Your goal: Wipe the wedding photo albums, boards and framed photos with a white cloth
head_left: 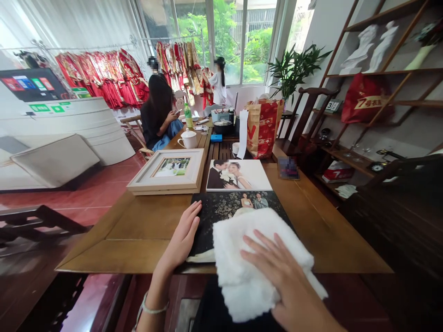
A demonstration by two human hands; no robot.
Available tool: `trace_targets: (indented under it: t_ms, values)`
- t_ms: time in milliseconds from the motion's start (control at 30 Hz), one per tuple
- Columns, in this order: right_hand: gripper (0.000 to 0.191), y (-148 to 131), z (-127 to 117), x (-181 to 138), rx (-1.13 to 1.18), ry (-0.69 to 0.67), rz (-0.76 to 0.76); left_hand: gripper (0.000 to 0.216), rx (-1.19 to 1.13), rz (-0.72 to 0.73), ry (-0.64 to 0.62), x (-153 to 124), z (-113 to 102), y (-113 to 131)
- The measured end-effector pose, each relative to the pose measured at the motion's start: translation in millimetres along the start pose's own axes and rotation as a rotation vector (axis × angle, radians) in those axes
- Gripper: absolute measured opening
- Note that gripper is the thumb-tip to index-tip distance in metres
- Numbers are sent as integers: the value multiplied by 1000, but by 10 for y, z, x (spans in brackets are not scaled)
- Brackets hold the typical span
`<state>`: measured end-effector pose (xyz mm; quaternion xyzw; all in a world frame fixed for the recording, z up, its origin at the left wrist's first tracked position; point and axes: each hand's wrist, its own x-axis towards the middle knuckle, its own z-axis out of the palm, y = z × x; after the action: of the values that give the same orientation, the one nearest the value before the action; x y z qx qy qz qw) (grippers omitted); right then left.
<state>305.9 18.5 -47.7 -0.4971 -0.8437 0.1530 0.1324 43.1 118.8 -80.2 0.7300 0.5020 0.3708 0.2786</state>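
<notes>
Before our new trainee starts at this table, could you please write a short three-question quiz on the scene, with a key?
1. What lies directly under the right hand?
2. True or false: the left hand is on the lidded cup.
3. Which thing lies just beyond the far edge of the dark photo print?
(a) the paper bag
(b) the pale photo print
(c) the potted plant

Key:
1. A white cloth.
2. False; it is at the dark photo print's left edge.
3. b
</notes>
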Motion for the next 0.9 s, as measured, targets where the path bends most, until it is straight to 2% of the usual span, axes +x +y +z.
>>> trace_targets:
  t_ms: [100,267,400,500,600,700,800,900]
  values:
    - [89,354,-143,134,-58,59,114,44,-2,42,-9,17,13,-51]
    - [78,814,-301,667,-128,79,222,43,-9,89,-13,30,22,-121]
    - [69,956,-336,1019,-141,122,258,42,-10,104,-20,27,18,-147]
    - [70,943,-330,1059,-156,138,258,42,-2,104,-17,24,15,-151]
    - [77,837,-275,843,-174,127,236,42,9,102,-10,20,16,-151]
    - [85,674,-136,408,-215,142,186,42,14,106,-4,17,19,-146]
    - [93,513,43,-90,-261,236,115,42,20,107,2,12,16,-128]
    - [94,420,140,-404,-249,245,23,42,24,108,1,10,7,-103]
